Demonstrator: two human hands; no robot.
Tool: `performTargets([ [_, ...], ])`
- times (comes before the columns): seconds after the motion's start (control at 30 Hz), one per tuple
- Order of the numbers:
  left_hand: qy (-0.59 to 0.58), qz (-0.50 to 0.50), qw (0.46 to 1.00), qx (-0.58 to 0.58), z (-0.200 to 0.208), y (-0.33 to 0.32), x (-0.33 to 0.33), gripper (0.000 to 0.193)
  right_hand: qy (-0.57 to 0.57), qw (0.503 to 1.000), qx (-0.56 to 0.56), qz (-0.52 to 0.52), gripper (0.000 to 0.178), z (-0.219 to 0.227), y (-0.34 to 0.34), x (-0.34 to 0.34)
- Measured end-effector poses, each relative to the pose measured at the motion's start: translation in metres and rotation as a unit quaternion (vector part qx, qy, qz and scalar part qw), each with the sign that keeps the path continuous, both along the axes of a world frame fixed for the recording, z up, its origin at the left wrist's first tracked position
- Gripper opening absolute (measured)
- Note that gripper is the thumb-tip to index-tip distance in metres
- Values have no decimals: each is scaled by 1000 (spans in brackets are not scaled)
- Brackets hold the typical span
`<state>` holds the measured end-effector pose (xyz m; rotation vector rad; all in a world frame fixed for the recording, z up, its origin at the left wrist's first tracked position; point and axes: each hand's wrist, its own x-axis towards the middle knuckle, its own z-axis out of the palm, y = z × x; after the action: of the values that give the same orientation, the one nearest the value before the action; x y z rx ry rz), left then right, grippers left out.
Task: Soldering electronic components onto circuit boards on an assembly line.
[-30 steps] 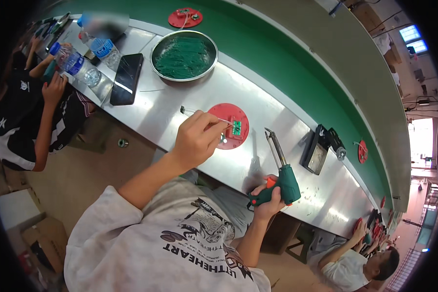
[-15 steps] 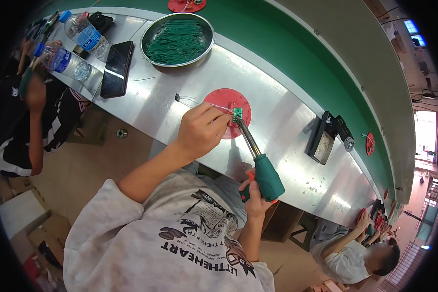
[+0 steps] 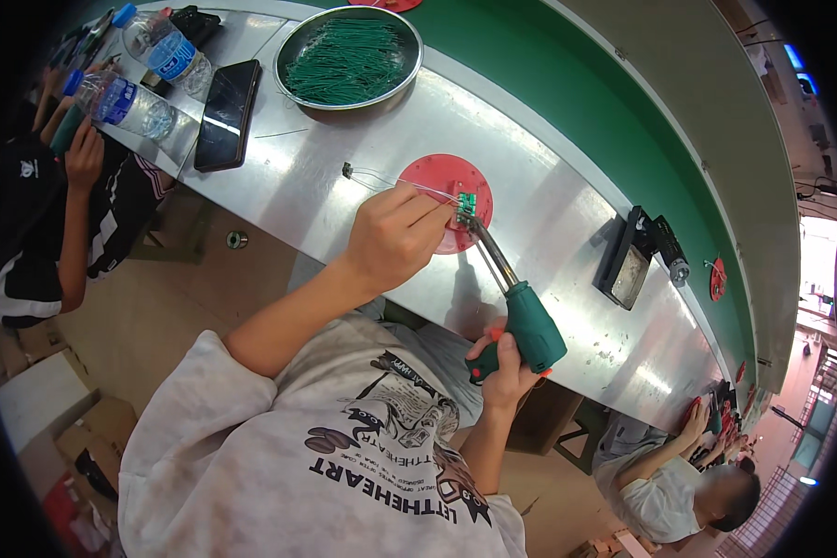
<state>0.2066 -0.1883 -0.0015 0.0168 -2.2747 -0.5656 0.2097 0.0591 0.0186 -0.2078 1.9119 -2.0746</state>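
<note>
A round red plate (image 3: 422,171) lies on the metal worktop, with a small green circuit board (image 3: 468,204) on its right part. Thin white wires (image 3: 392,179) run from the board leftward to a small black connector (image 3: 347,170). My left hand (image 3: 395,234) is closed over the plate's left side, its fingertips pinching the wires close to the board. In my right hand (image 3: 502,377) is a green soldering gun (image 3: 536,327), gripped by its handle. Its metal tip reaches the lower edge of the board; whether it touches a joint is too small to tell.
A steel bowl (image 3: 409,82) of cut green wires stands behind, with a phone (image 3: 226,116) and two water bottles (image 3: 166,48) to its left. Right of the plate is a black tray-like holder (image 3: 629,265). A green belt (image 3: 530,70) runs along the far side. Co-workers sit at both sides.
The whole view has shifted slightly, so the plate, hands and soldering gun appear a little higher and further right. Both grips stay the same. The left co-worker's hand has moved a little.
</note>
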Motion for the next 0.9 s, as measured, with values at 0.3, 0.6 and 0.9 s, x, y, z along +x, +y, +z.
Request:
performTargets([
  [0.3,-10,0,1000,-3,2,0,1,19,78,995,-29,-57,47,4,8,-16],
  [0.6,-12,-1,1000,-4,2,1,1,19,34,989,-90,-116,42,-7,16,-36],
  [0.9,-25,0,1000,-6,2,0,-1,17,18,989,-95,-109,40,-7,14,-38],
])
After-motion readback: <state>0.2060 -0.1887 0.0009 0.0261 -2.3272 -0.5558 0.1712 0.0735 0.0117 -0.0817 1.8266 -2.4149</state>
